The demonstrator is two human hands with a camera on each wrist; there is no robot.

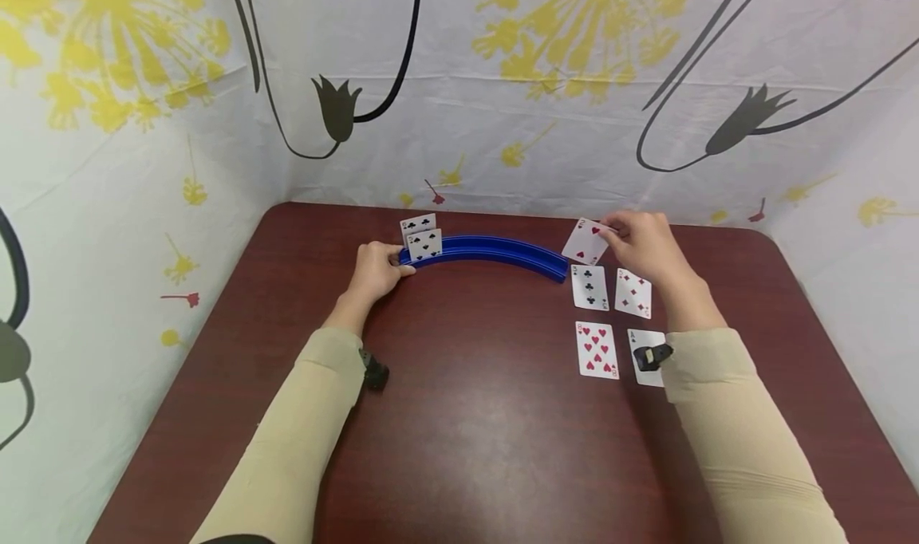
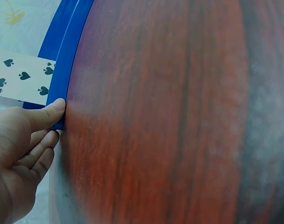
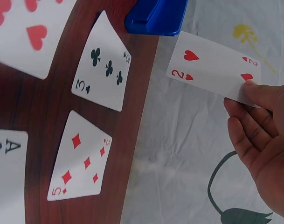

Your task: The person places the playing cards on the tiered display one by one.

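Head view: right hand (image 1: 644, 246) pinches two of hearts (image 1: 585, 242) by corner.

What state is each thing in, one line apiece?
Blue holder: partly filled
Front card: standing in holder
Rear card: standing, partly hidden
Two of hearts: held
Three of clubs: lying face up
Five of diamonds: lying face up
Hearts card: lying face up
Ace of clubs: lying face up
Left grip: pinching holder's end
Right grip: pinching two of hearts
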